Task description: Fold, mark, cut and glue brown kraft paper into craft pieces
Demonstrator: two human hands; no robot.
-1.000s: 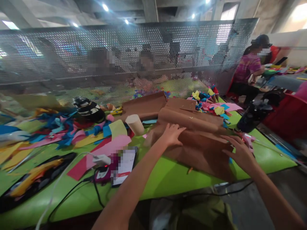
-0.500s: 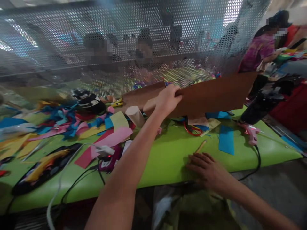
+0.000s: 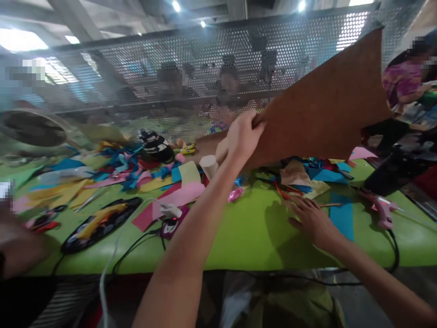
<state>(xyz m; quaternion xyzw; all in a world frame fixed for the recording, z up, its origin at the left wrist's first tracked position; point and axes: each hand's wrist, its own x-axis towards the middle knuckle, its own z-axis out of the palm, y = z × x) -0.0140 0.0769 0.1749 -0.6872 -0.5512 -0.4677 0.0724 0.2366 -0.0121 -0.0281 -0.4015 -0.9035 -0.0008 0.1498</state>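
Large sheet (image 3: pixel 324 100) was brown | tabletop (image 3: pixel 246 241) was bright green | glue gun (image 3: pixel 385 214) was pink | co-worker's shirt (image 3: pixel 403 83) was mottled purple | flat strip (image 3: pixel 342 223) was blue

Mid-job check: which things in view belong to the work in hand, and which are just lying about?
In the work, it seems:
brown sheet, held up by the left hand
perhaps the red item near the right hand, contact unclear

Apparently lying about:
pink glue gun
white roll
blue strip

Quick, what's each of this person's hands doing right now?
Left hand: closed, holding the large brown sheet.
Right hand: open, holding nothing visible, low over the green tabletop.
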